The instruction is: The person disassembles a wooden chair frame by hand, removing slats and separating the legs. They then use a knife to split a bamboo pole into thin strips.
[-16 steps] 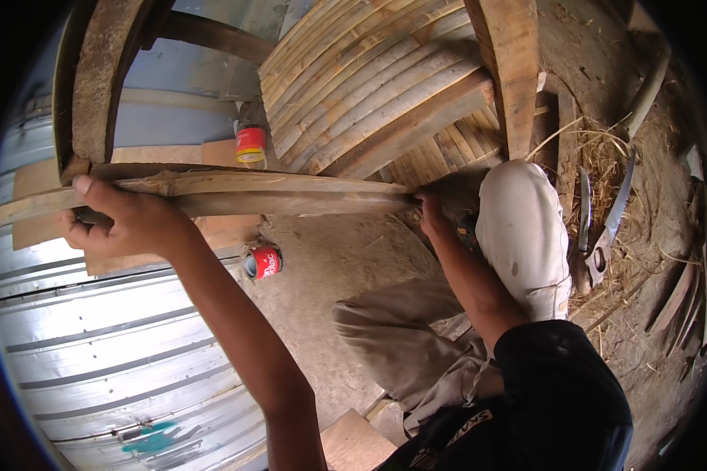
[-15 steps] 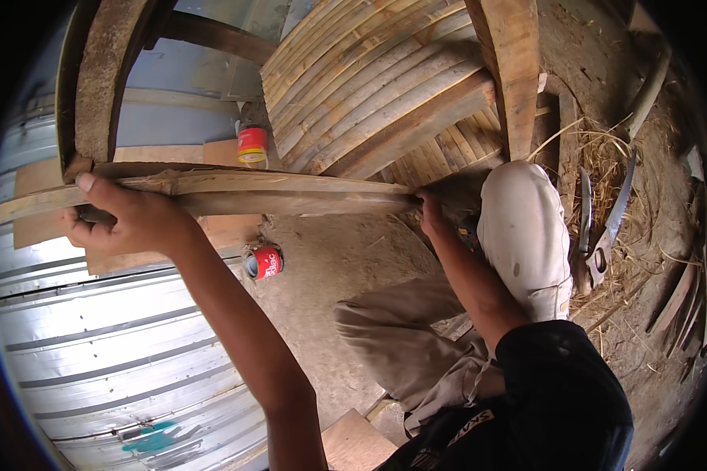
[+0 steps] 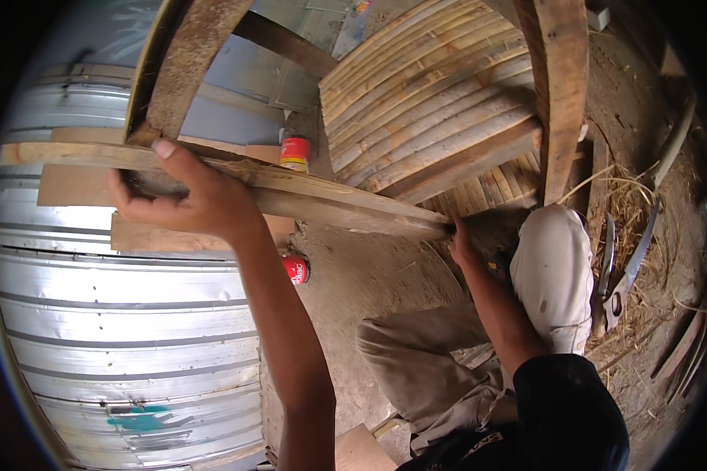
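Bamboo, pale and split lengthwise, forms a long strip that reaches from the 10 o'clock edge of the view to just past the centre, toward 3 o'clock, sloping down at that end. A darker band of wood runs along its lower side; whether it is part of the strip I cannot tell. Toward 10 o'clock, the left hand is clamped on the strip, thumb over its upper edge, fingers curled beneath. Toward 3 o'clock, the right hand touches the strip's tapered end; its far fingers are hidden, so I cannot tell whether they close round it. Just above the left thumb stands a wooden post, with another post at 2 o'clock and a slatted bench between them at 1 o'clock. One red can sits at 11 o'clock; a second can, at 8 o'clock, is partly hidden by the left forearm. Ribbed metal sheet fills 8 o'clock. Beyond the knee of the pale trousers, between 3 and 4 o'clock, a knife and a handsaw lie side by side near loose straw.
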Motion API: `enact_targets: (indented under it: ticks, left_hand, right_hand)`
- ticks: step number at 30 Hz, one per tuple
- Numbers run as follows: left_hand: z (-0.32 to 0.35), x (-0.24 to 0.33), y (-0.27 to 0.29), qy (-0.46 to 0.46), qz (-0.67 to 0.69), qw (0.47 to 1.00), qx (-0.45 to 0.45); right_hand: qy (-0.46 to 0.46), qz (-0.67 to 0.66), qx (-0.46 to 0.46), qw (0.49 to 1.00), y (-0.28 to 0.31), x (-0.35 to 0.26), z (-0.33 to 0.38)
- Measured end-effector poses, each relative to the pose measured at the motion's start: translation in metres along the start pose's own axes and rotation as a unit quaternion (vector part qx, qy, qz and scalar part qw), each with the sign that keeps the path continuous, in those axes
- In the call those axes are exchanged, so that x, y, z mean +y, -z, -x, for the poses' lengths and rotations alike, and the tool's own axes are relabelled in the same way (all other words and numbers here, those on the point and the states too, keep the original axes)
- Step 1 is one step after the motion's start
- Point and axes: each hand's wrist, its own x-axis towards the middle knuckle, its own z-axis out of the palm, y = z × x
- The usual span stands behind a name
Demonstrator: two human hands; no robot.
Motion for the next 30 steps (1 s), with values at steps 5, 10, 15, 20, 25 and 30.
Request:
enact_targets:
  ticks: [5,10,15,20,25,30]
  left_hand:
    - [0.003,0.001,-0.008,-0.042,0.025,0.999,-0.01]
    - [0.003,0.0,-0.009,-0.068,0.033,0.997,-0.024]
    - [0.005,-0.001,-0.011,-0.036,0.09,0.995,-0.017]
    - [0.006,-0.002,-0.011,-0.05,0.084,0.995,-0.001]
    - [0.005,0.0,-0.011,-0.056,0.072,0.996,0.003]
    - [0.007,-0.003,-0.011,-0.037,0.109,0.993,0.011]
  right_hand:
    - [-0.002,0.06,0.015,0.998,-0.004,-0.014,-0.003]
    - [0.026,0.056,0.03,0.998,-0.006,-0.021,0.009]
    - [0.04,0.076,0.009,0.996,-0.006,-0.021,0.006]
    - [-0.021,0.094,0.038,0.995,-0.009,-0.026,0.011]
    - [0.014,0.102,0.005,0.995,-0.008,-0.028,0.017]
    - [-0.012,0.189,0.04,0.981,0.018,-0.01,-0.015]
